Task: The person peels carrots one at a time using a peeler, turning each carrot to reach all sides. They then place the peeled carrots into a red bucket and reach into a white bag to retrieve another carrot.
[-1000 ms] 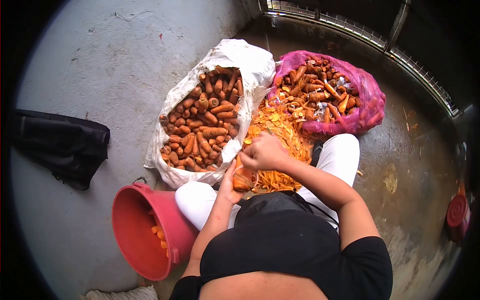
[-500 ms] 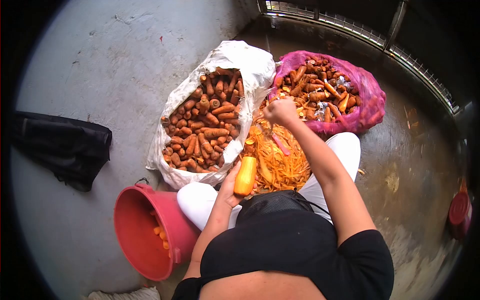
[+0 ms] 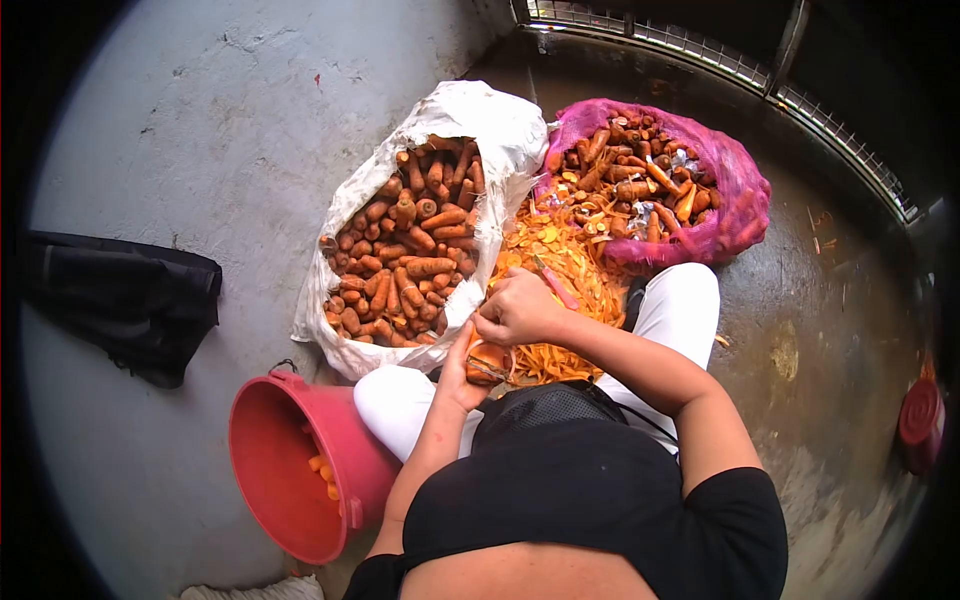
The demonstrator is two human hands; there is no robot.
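Note:
My left hand (image 3: 456,378) is wrapped round an orange carrot (image 3: 486,358), low in front of my lap. Just above it my right hand (image 3: 522,308) is closed, its fingers near the carrot's upper end. A thin, dark metal tool (image 3: 487,372), which looks like a peeler, crosses the carrot; its handle is hidden by my right hand. Behind and below my hands lies a pile of orange peelings (image 3: 580,290). A knife with a pinkish-red handle (image 3: 558,286) rests on that pile.
A white sack (image 3: 480,105) full of unpeeled carrots stands ahead left, a pink mesh sack (image 3: 745,195) of carrots and scraps ahead right. The red bucket (image 3: 290,470) at lower left holds orange pieces. Black cloth (image 3: 130,295) lies far left; a red object (image 3: 920,415) is far right.
My right hand has come down and left from near the pink sack to the carrot. My left hand still holds the carrot, now partly covered by the metal tool and tilted differently.

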